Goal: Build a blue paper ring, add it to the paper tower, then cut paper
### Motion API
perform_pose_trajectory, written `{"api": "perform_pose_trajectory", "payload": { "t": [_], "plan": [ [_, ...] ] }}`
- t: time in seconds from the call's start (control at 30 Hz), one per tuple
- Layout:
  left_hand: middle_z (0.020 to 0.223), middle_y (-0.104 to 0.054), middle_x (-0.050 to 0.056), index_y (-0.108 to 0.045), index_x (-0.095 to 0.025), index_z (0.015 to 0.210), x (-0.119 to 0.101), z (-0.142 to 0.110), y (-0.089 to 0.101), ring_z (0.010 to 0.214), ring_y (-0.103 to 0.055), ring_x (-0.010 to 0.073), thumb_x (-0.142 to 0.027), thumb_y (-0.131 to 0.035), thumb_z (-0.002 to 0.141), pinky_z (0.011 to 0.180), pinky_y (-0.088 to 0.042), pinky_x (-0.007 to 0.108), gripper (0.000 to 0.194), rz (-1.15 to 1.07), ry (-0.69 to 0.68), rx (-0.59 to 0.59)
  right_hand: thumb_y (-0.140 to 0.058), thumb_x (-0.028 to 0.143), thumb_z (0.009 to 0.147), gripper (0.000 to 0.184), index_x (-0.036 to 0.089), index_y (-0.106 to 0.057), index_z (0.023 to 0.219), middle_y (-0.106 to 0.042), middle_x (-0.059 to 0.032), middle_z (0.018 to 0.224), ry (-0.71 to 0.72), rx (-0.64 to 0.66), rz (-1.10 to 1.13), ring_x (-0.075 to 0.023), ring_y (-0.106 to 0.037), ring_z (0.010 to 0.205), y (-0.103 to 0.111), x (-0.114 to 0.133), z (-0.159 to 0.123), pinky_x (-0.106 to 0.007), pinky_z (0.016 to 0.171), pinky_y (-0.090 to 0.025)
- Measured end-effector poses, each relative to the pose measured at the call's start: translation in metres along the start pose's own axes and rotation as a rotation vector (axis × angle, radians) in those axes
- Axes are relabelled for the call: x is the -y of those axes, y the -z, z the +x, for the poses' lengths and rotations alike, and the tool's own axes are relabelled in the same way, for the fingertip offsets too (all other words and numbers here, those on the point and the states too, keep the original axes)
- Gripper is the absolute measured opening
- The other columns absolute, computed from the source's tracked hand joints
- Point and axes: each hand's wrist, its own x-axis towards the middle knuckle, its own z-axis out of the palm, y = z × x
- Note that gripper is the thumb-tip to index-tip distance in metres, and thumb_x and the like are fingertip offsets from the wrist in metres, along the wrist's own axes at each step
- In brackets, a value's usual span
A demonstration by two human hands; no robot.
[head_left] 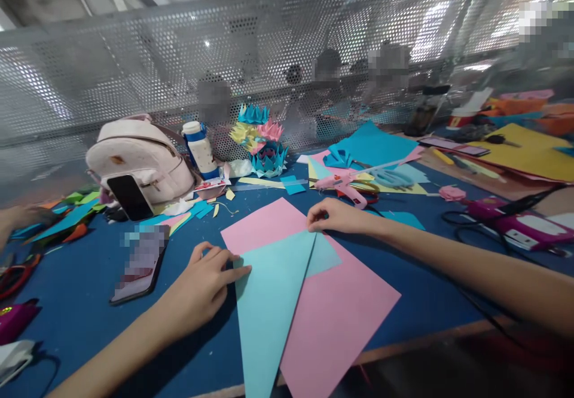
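A folded light blue sheet of paper (pixel 269 302) lies over a larger pink sheet of paper (pixel 354 308) on the blue table, with its narrow lower end reaching the front edge. My left hand (pixel 208 281) rests at the blue sheet's left edge, fingers apart and fingertips on the paper. At the top corner of the fold, my right hand (pixel 332 216) is closed in a pinch on the light blue paper. A small blue flap shows to the right of the fold. Behind my right hand lies a pink glue gun (pixel 343 186).
A phone (pixel 143 266) lies left of my left hand; another phone (pixel 130 198) leans on a backpack (pixel 134 153). Folded paper flowers (pixel 266 159) and a bottle (pixel 200 150) stand behind. Right are a purple power strip (pixel 515 224) and cables. Another person's hand (pixel 9 224) is far left.
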Motion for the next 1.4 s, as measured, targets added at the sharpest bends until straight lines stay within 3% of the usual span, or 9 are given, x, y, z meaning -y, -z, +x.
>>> {"api": "perform_pose_trajectory", "payload": {
  "t": [0.1, 0.23, 0.33, 0.43, 0.57, 0.8, 0.97, 1.13, 1.4],
  "plan": [
    [0.112, -0.065, 0.008, -0.066, -0.027, 0.122, -0.002, 0.022, 0.002, 0.102, -0.058, 0.0226, -0.005, -0.044, 0.09, 0.1, -0.031, 0.046, 0.045, -0.088, 0.005, -0.055, -0.064, 0.041, 0.074, 0.025, 0.016, -0.07, 0.073, -0.067, -0.0031, 0.069, 0.005, -0.014, 0.056, -0.0169, -0.058, 0.065, -0.002, 0.001, 0.001, -0.027, 0.06, -0.041],
    [0.115, -0.068, 0.009, -0.065, -0.023, 0.123, -0.016, 0.073, -0.004, 0.107, -0.059, 0.0239, -0.024, -0.053, 0.095, 0.101, -0.031, 0.043, 0.031, -0.221, 0.035, -0.112, -0.062, 0.044, 0.075, 0.029, 0.015, -0.067, 0.073, -0.066, -0.0026, 0.071, 0.031, -0.018, 0.173, -0.0154, -0.057, 0.065, -0.011, 0.009, 0.002, -0.026, 0.06, -0.041],
    [0.098, -0.073, 0.008, -0.074, -0.017, 0.104, -0.026, 0.115, -0.013, 0.095, -0.061, 0.0245, -0.031, -0.057, 0.092, 0.091, -0.038, 0.036, 0.024, -0.545, 0.102, -0.102, -0.063, 0.048, 0.076, 0.034, 0.014, -0.066, 0.079, -0.067, -0.0039, 0.077, 0.046, -0.052, 0.241, -0.016, -0.058, 0.07, -0.018, 0.013, 0.0, -0.026, 0.065, -0.044],
    [0.07, -0.066, 0.002, -0.073, -0.014, 0.077, -0.028, 0.145, -0.022, 0.067, -0.056, 0.0172, -0.036, -0.05, 0.094, 0.066, -0.039, 0.027, 0.036, -0.675, 0.112, -0.08, -0.062, 0.051, 0.079, 0.036, 0.014, -0.065, 0.08, -0.066, -0.0039, 0.076, 0.062, -0.133, 0.285, -0.0155, -0.058, 0.07, -0.02, 0.012, -0.005, -0.027, 0.066, -0.044],
    [0.056, -0.048, -0.002, -0.063, -0.013, 0.059, -0.023, 0.158, -0.027, 0.056, -0.042, 0.012, -0.04, -0.05, 0.089, 0.055, -0.032, 0.024, 0.042, -0.766, 0.134, -0.063, -0.064, 0.051, 0.079, 0.036, 0.015, -0.064, 0.078, -0.065, -0.0033, 0.075, 0.079, -0.2, 0.327, -0.0157, -0.058, 0.07, -0.019, 0.007, -0.009, -0.028, 0.067, -0.044],
    [0.052, -0.043, -0.001, -0.057, -0.014, 0.05, -0.007, 0.121, -0.015, 0.054, -0.038, 0.0116, -0.047, -0.054, 0.084, 0.05, -0.029, 0.024, 0.047, -0.832, 0.247, -0.021, -0.066, 0.048, 0.078, 0.033, 0.015, -0.065, 0.077, -0.066, -0.0048, 0.077, 0.062, -0.234, 0.373, -0.0182, -0.06, 0.076, -0.018, 0.003, -0.008, -0.03, 0.073, -0.046],
    [0.065, -0.066, 0.005, -0.072, -0.016, 0.061, 0.001, 0.072, -0.001, 0.066, -0.057, 0.0193, -0.047, -0.059, 0.082, 0.061, -0.041, 0.027, 0.04, -0.77, 0.403, -0.039, -0.067, 0.046, 0.078, 0.03, 0.016, -0.064, 0.076, -0.066, -0.0045, 0.078, 0.058, -0.211, 0.382, -0.0177, -0.059, 0.076, -0.017, 0.005, -0.009, -0.03, 0.074, -0.045],
    [0.069, -0.073, 0.005, -0.076, -0.021, 0.061, 0.007, 0.031, 0.013, 0.071, -0.063, 0.0236, -0.05, -0.062, 0.08, 0.072, -0.046, 0.032, 0.037, -0.702, 0.516, -0.079, -0.066, 0.045, 0.078, 0.029, 0.016, -0.064, 0.075, -0.066, -0.0048, 0.078, 0.055, -0.215, 0.363, -0.0176, -0.059, 0.075, -0.015, 0.006, -0.008, -0.03, 0.072, -0.044],
    [0.066, -0.071, 0.004, -0.071, -0.021, 0.059, 0.015, 0.004, 0.015, 0.071, -0.064, 0.0225, -0.055, -0.057, 0.085, 0.075, -0.045, 0.031, 0.045, -0.749, 0.6, -0.037, -0.071, 0.045, 0.075, 0.031, 0.015, -0.07, 0.078, -0.07, -0.0058, 0.079, -0.008, -0.215, 0.404, -0.017, -0.06, 0.073, -0.017, 0.003, -0.007, -0.028, 0.067, -0.044]
  ]
}}
